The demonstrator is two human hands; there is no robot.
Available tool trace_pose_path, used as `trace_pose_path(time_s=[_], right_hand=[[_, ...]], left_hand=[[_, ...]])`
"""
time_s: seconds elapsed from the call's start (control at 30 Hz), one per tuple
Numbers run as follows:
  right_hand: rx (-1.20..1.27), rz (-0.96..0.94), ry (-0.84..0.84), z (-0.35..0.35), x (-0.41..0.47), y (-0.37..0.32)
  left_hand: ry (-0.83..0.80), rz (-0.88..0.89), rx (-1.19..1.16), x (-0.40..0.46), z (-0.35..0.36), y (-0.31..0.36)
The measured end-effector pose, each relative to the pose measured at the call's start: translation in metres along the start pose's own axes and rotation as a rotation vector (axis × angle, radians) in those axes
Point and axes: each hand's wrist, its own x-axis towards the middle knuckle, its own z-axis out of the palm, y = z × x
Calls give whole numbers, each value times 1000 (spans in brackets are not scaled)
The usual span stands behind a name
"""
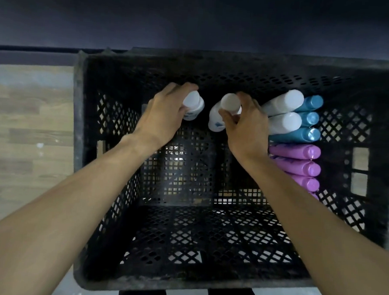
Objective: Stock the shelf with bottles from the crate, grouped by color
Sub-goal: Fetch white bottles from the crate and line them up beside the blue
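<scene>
Below, filling most of the frame: black lattice crate, seen from above, set on wood-grain floor visible at left. Across the top of the frame, a dark blurred surface, unclear what.

Reaching in from the lower corners, two bare forearms, meeting at upper centre of the crate.

Against the crate's right wall, lying on their sides with caps pointing right: two white bottles stacked at upper right, just right of them three teal bottles, and directly below those a column of purple bottles, touching one another.

At upper centre, left hand with fingers curled round the cap end of a left white bottle, grasping it. Just beside, right hand with fingers and thumb wrapped round the cap end of a right white bottle, grasping that too. Both held bottles near the far wall, close together but apart, blue label marks showing on their lower sides.
</scene>
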Motion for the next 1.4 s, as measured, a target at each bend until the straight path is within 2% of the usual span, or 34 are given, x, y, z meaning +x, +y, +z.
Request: trace_pose_path(time_s=[0.13,0.23,0.53,0.73,1.13,1.27,1.4], right_hand=[[29,13,31,1,1,0],[29,6,31,2,4,-3],[67,23,97,12,4,-7],[104,135,69,39,7,5],[302,390,28,74,27,24],[472,478,167,88,18,17],[510,556,251,104,13,9]], left_hand=[[111,-46,-70,-7,5,5],[191,-176,-185,-19,16,12],[216,-425,-294,-18,58,18],[385,-518,-400,6,85,14],[532,-706,-522,23,109,7],[569,-731,-541,24,115,9],[584,-703,-544,22,119,10]])
